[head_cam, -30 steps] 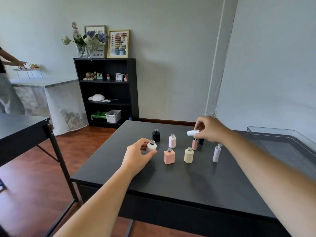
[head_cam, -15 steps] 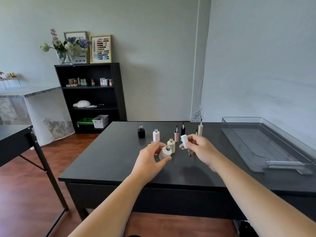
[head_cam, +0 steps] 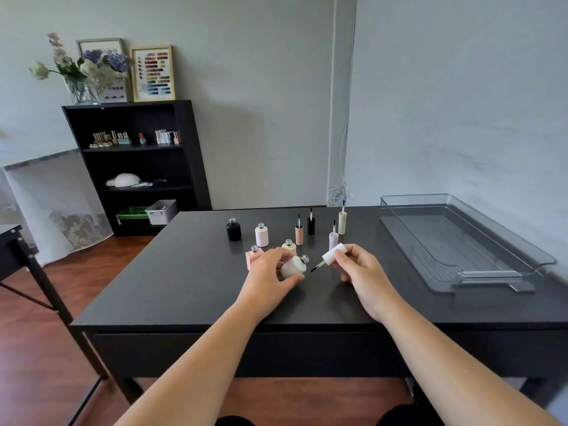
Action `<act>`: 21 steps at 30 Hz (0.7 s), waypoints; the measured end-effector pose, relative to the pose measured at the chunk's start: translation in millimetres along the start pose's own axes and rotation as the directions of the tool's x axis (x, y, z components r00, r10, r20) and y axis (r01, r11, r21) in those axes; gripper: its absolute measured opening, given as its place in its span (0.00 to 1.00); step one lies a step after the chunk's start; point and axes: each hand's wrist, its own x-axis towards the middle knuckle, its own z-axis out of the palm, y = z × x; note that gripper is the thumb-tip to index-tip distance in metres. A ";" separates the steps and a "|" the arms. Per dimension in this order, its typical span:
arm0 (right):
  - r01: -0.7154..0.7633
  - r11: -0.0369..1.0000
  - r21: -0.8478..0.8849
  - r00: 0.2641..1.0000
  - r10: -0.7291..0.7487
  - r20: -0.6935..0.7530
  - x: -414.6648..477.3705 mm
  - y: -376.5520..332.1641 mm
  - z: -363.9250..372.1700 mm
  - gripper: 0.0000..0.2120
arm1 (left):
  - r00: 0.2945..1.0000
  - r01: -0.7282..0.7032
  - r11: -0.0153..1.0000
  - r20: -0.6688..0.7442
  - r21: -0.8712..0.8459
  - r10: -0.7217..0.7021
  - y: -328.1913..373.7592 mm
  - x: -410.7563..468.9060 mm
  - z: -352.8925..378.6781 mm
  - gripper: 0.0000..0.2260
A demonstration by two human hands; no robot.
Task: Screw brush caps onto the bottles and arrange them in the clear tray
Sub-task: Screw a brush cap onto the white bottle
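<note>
White bottle (head_cam: pixel 294 266) gripped tilted in left hand (head_cam: pixel 270 279); white brush cap (head_cam: pixel 333 254) pinched in right hand (head_cam: pixel 362 273), brush tip just beside bottle neck.

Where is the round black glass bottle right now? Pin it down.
In the head view, the round black glass bottle stands uncapped at the far left of the bottle group on the dark table, just left of the pale pink cylindrical bottle.

Left hand (head_cam: pixel 270 276) tilts white bottle (head_cam: pixel 293 266); right hand (head_cam: pixel 359 270) holds brush cap (head_cam: pixel 333 254).

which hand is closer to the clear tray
Right. The right hand, holding the white cap, sits just left of the tray; the left hand is farther left, holding the white bottle.
</note>
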 end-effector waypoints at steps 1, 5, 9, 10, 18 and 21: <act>0.001 1.000 0.027 1.000 0.000 -0.014 0.1 0.7 -0.8 0.07 | 1.000 0.015 1.000 0.000 -0.012 -0.015 -0.9 1.0 -0.3 0.12; 0.000 0.991 0.134 0.997 0.010 -0.075 1.0 2.1 -3.1 0.06 | 1.000 0.011 1.000 0.017 -0.016 -0.010 -3.7 2.4 0.9 0.12; 0.048 0.992 0.113 0.996 -0.040 -0.077 -1.4 2.1 -2.0 0.06 | 0.999 -0.006 1.000 0.035 -0.017 0.006 -4.7 2.1 0.7 0.12; 0.060 0.993 0.097 0.996 -0.053 -0.074 -1.8 2.4 -1.7 0.06 | 0.999 -0.012 1.000 0.039 -0.015 0.012 -4.8 2.0 0.6 0.12; 0.117 0.993 0.001 0.992 -0.116 -0.042 -4.7 3.6 0.7 0.06 | 1.000 -0.019 1.000 0.022 -0.024 0.020 -4.9 0.0 -1.2 0.12; 0.112 0.994 -0.015 0.993 -0.112 -0.043 -3.8 4.9 0.6 0.05 | 1.000 -0.022 1.000 0.016 -0.019 0.022 -5.2 0.4 -1.4 0.12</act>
